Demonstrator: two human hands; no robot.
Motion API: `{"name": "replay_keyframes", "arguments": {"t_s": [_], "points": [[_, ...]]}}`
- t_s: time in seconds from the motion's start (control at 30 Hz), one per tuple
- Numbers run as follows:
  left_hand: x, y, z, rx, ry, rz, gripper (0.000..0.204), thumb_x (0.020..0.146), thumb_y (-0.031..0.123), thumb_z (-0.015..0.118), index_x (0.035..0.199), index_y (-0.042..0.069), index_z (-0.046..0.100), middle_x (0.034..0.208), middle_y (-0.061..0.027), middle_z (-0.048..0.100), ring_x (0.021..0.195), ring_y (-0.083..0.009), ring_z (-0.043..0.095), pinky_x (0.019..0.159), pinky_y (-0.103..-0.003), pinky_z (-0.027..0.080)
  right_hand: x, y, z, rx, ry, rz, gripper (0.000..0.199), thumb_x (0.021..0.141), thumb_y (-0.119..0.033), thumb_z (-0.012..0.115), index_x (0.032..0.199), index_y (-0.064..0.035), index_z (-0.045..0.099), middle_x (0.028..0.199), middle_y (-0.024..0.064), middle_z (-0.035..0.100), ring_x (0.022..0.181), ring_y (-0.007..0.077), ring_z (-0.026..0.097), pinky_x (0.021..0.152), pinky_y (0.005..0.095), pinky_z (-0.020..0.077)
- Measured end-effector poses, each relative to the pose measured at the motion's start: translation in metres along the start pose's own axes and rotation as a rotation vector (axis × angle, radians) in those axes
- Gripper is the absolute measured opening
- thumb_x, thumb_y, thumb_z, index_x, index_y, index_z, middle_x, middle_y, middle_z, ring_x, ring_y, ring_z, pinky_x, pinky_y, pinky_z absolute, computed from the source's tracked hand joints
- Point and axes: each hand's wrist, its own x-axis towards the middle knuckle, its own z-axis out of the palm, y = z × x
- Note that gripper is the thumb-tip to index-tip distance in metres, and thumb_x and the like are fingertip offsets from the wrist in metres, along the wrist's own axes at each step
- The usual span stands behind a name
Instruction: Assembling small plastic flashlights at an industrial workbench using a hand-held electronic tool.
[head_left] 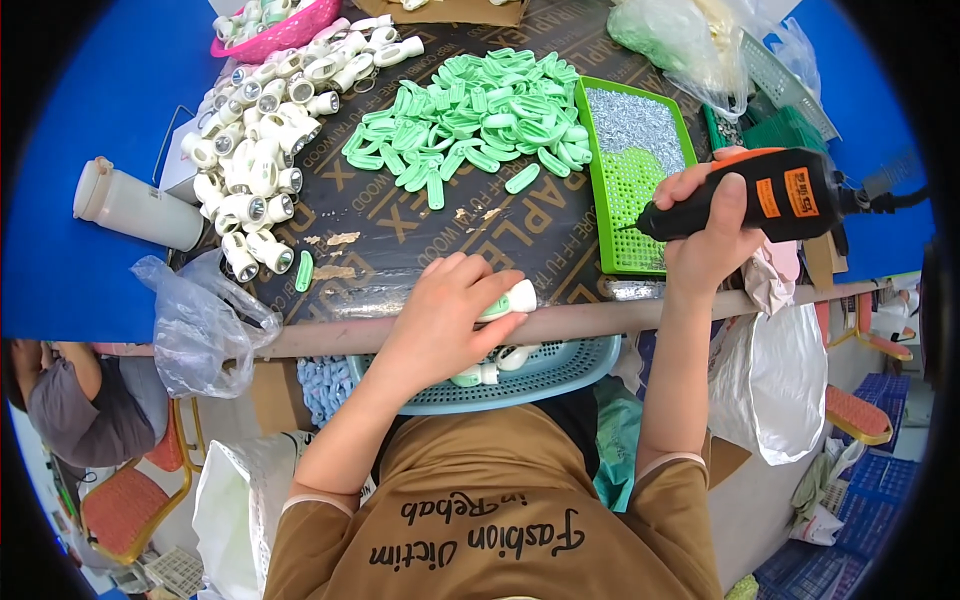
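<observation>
At the near edge of the table, my left hand [447, 305] is closed around a small white and green flashlight [521, 297], much of which the fingers hide. My right hand [712, 228] grips a black electric screwdriver [765, 195] with orange labels, its cable running off to the right. The screwdriver's thin tip points left, over the near part of a bright green tray [604, 225]. Small silvery screws [632, 122] fill the tray's far part. Beyond my left hand lies a heap of green oval plastic pieces [480, 115].
White flashlight bodies [262, 160] pile up at the left, beside a pink basket [285, 38] and a white bottle [140, 205]. A blue basket [480, 402] with several flashlights sits at my lap. Plastic bags [205, 325] hang at the edge. Another person [95, 400] sits at far left.
</observation>
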Motion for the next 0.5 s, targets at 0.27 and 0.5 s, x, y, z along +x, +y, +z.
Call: {"name": "replay_keyframes", "arguments": {"t_s": [0.27, 0.5], "points": [[0.0014, 0.0003, 0.0003, -0.009, 0.005, -0.01, 0.032, 0.072, 0.022, 0.068, 0.099, 0.005, 0.063, 0.078, -0.0078, 0.052, 0.077, -0.0251, 0.051, 0.07, -0.035, 0.041, -0.001, -0.0011, -0.0035, 0.045, -0.024, 0.061, 0.021, 0.085, -0.013, 0.054, 0.096, 0.0013, 0.044, 0.053, 0.007, 0.05, 0.042, 0.0132, 0.048, 0.043, 0.0228, 0.0411], [0.0021, 0.0005, 0.0006, -0.017, 0.018, -0.006, 0.032, 0.071, 0.021, 0.068, 0.097, 0.005, 0.063, 0.077, -0.0077, 0.052, 0.076, -0.025, 0.051, 0.069, -0.035, 0.041, -0.004, 0.0031, -0.0071, -0.018, -0.072, 0.073, 0.031, 0.085, -0.025, 0.056, 0.098, 0.0013, 0.045, 0.057, 0.009, 0.049, 0.045, 0.0153, 0.047, 0.043, 0.0282, 0.042]]}}
